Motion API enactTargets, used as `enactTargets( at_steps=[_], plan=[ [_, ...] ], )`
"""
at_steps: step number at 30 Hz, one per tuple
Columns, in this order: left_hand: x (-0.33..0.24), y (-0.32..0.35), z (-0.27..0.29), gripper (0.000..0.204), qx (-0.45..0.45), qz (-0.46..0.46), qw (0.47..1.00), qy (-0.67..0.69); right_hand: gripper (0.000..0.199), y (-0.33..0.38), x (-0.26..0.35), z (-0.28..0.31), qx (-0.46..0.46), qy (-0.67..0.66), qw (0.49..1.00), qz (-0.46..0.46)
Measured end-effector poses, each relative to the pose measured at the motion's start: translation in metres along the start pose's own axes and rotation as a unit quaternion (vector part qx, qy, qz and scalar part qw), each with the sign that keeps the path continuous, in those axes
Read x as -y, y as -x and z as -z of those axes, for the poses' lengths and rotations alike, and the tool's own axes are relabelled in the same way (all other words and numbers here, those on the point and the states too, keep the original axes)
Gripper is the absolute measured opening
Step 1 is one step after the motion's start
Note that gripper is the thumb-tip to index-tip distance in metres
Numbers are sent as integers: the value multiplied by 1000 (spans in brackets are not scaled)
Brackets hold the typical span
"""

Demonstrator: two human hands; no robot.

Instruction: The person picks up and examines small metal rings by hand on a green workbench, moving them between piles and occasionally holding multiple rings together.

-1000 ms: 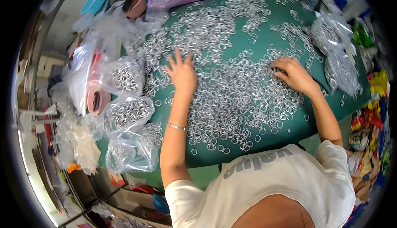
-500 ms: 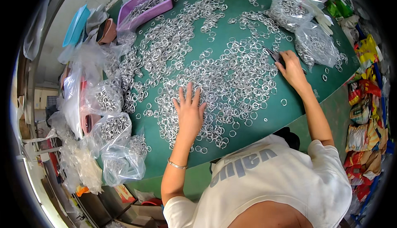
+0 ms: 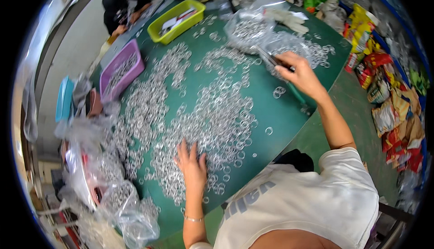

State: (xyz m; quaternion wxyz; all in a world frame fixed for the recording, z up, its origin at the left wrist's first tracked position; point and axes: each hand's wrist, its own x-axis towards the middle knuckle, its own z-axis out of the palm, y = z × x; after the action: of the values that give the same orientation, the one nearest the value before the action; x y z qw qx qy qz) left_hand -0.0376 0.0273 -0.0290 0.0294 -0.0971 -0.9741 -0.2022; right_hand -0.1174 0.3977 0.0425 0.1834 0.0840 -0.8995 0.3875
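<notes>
Silvery metal rings [image 3: 214, 120] lie in a loose spread over the green tabletop [image 3: 275, 149]. My left hand [image 3: 194, 174] rests on their near edge, fingers spread, holding nothing. At the right, my right hand [image 3: 300, 75] is closed around a slim pointed tool [image 3: 270, 58] with dark handles. Blur hides its exact kind. Its tip points away to the far left, over the clear plastic bag of rings [image 3: 289, 45]. A few loose rings [image 3: 279, 92] lie close to this hand.
A purple basket [image 3: 139, 63] of rings and a yellow-green basket [image 3: 193, 21] stand at the far side. Ring-filled plastic bags [image 3: 131, 217] line the left edge. A person in dark clothing [image 3: 121, 9] sits at the far left. Colourful packages [image 3: 379, 88] crowd the right side.
The view has turned, shifting the table leftward and bringing the other person into sight. My right hand has lifted the tool and swung its tip toward the bags. My left hand stays on the rings.
</notes>
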Motion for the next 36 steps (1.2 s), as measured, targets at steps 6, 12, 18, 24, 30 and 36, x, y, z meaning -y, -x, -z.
enactTargets(
  at_steps=[6,12,18,24,30,36],
  plan=[
    [3,7,-2,45,5,41,999,-1,33,-43,-131,115,-182,261,948,0],
    [9,12,-13,54,49,30,995,-82,26,-55,-304,161,-41,481,866,-132],
    [13,19,-14,52,40,46,991,-122,31,-60,-394,173,49,529,843,-79],
    [4,23,-10,53,-57,98,992,-56,33,-74,-435,187,59,485,870,-68],
    [4,50,-10,54,32,139,981,-132,28,-86,-344,138,-138,502,853,43],
    [-6,56,-6,37,-136,103,985,-11,13,-6,-32,-15,51,144,974,168]
  ],
)
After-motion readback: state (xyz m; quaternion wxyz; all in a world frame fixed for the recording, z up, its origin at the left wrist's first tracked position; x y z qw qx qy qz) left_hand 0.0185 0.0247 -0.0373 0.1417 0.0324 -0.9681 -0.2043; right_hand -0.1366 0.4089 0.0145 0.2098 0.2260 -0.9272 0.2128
